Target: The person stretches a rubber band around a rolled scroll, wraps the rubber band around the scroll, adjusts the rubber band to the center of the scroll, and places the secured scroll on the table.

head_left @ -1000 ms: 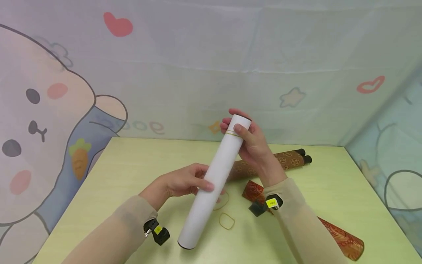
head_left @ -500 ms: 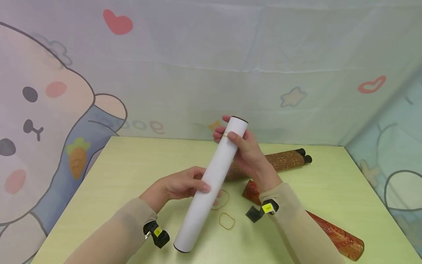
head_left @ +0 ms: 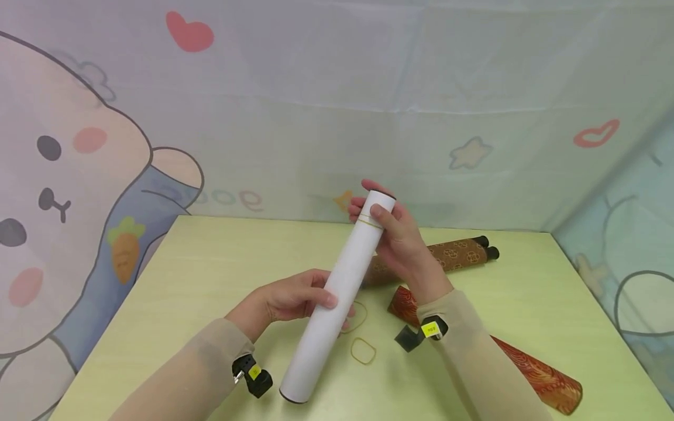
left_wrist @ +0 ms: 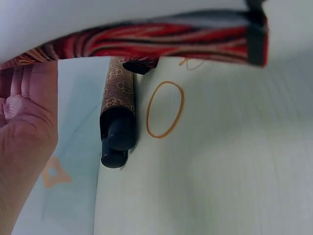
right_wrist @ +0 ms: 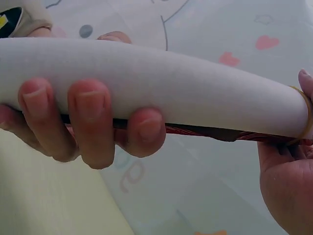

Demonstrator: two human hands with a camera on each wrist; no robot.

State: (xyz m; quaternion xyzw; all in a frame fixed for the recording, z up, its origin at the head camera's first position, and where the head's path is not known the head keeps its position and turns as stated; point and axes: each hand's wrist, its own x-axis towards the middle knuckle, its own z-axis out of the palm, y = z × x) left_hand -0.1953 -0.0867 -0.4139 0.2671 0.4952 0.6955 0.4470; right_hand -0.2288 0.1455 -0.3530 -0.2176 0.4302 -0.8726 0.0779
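A rolled scroll, white outside with dark-edged ends, is held slantwise above the table. Red patterned material shows on its underside in the left wrist view. My left hand grips the middle, thumb on top and fingertips curled round the far side. My right hand holds the upper end, its thumb on the white surface and its other fingers behind. Close to that thumb, a yellow rubber band circles the scroll, looking doubled.
Two loose rubber bands lie on the table, one in the open and one partly behind the scroll. A brown patterned roll with black knobs lies behind my right hand. Under my right forearm is a red patterned roll. A printed curtain hangs behind.
The scroll has shifted slightly down and left since a second ago, both hands with it. Over the last half second, my right hand's fingers have moved a little at the upper end.
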